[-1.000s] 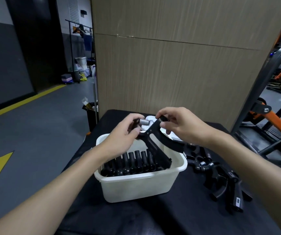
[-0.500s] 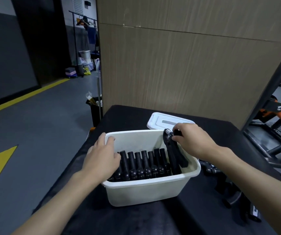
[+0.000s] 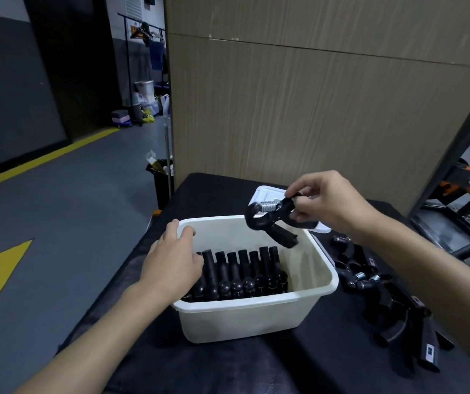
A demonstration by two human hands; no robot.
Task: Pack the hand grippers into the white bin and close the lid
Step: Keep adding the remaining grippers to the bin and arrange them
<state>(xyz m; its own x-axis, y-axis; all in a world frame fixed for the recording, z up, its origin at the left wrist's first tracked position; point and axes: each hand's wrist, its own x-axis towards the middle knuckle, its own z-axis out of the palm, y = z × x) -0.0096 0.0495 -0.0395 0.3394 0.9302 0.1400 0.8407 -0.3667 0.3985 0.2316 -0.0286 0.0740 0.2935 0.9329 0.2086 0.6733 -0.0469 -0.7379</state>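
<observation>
The white bin [image 3: 245, 317] stands open on the black table, with several black hand grippers [image 3: 245, 273] packed upright in a row inside. My left hand [image 3: 171, 263] rests on the bin's left rim and on the leftmost packed grippers, fingers spread. My right hand [image 3: 327, 204] holds one black hand gripper [image 3: 270, 220] by its spring end, tilted above the bin's far right corner, its handle pointing down into the bin. The white lid [image 3: 265, 194] lies flat behind the bin, partly hidden by the held gripper and my right hand.
A pile of several loose black hand grippers [image 3: 384, 297] lies on the black table [image 3: 256, 365] right of the bin. A wood-panelled wall stands behind the table. A black and orange metal frame [image 3: 461, 177] rises at the right. A grey floor drops off to the left.
My right hand has lifted a gripper up out of the bin's right side to above the far corner. My left hand stays at the bin's left rim.
</observation>
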